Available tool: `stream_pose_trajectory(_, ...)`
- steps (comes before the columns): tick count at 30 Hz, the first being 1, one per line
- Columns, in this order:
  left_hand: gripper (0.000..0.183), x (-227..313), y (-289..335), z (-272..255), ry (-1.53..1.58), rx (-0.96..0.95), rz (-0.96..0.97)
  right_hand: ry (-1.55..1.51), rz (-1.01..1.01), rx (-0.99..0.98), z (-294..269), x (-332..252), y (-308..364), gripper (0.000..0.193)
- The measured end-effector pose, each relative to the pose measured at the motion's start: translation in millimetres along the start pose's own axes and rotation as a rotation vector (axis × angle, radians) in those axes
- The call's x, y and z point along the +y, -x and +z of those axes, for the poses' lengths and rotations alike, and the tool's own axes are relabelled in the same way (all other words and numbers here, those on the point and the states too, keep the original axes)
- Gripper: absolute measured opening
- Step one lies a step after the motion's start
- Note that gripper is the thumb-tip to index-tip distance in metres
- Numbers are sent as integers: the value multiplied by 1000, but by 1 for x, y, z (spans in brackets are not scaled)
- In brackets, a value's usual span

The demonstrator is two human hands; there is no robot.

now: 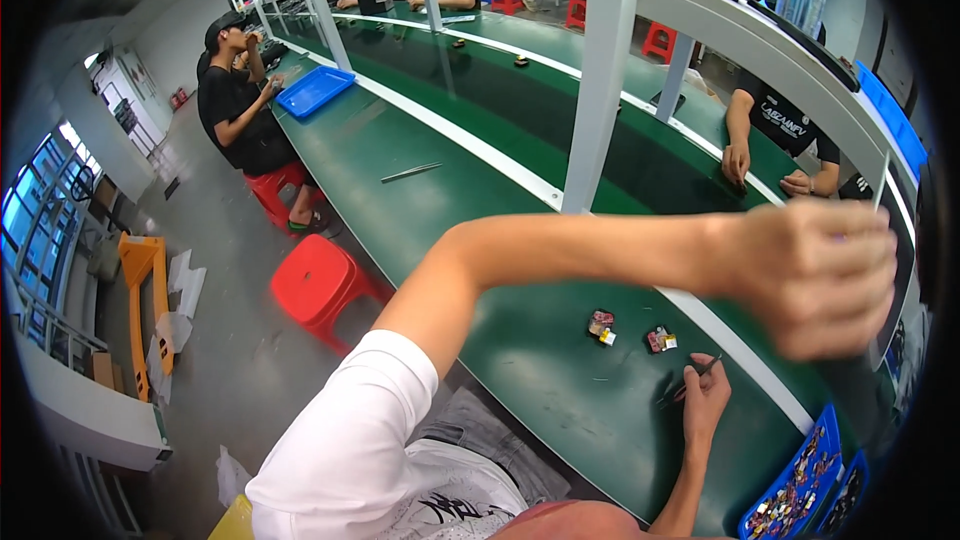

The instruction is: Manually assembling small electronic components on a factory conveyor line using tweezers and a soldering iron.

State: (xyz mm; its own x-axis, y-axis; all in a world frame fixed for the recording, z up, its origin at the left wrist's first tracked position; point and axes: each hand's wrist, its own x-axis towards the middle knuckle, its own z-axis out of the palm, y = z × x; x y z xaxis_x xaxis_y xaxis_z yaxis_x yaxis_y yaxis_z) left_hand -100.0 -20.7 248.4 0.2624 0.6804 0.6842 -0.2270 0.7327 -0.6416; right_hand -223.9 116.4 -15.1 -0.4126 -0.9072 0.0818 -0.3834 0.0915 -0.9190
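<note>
My left arm stretches across the bench to the right. At its end my left hand (825,280), blurred by motion, is raised over the belt with its fingers curled closed; what they hold, if anything, is hidden. Low on the right, my right hand (706,398) rests at the green bench top, closed around slim dark tweezers (712,365). Just left of that hand lies a small black block with red and yellow-white parts (660,340). A similar small block (601,327) lies a little farther left.
Blue trays of small parts (800,485) stand at the lower right. A white post (598,80) rises behind my forearm. The dark green belt (450,80) runs along the bench. Opposite sits a person (790,130); another person (225,90) sits far left near a blue tray (315,90).
</note>
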Motion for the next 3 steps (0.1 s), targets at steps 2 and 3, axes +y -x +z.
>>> stream_pose_trajectory(2,21,20,-5,-38,44,-99,-2,107,38,0,-1,1,1,22)
stream_pose_trajectory(3,21,19,-3,-40,39,-103,-6,110,-22,-16,-1,8,0,31)
